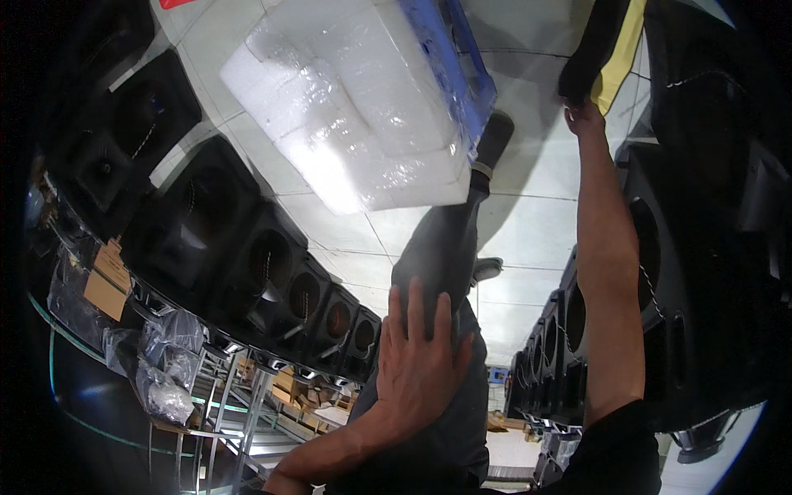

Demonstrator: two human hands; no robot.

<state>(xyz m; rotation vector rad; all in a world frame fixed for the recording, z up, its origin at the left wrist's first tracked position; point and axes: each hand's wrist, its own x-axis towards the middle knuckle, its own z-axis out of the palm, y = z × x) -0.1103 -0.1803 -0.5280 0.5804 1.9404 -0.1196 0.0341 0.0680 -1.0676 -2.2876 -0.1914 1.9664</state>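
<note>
My left hand (421,367) rests on my bent, dark-trousered leg (433,247), its fingers spread and holding nothing. My right arm stretches far forward along the right side. At its end my right hand (585,118) has its fingers curled at the lower end of a long black piece (587,62) with a rounded tip. A flat yellow strip (619,58) runs along that piece. The fingertips are partly hidden, so what they grip is unclear. Ahead of my leg, white foam blocks (355,107) in clear plastic wrap lie against a blue frame (462,74).
Black speaker cabinets (194,223) with round openings and loose wires line the left. More black cabinets (693,272) stand close along my right arm. Between them runs a white tiled floor (528,214). Metal racks (239,412), a cardboard box (108,280) and plastic bags (169,388) are at lower left.
</note>
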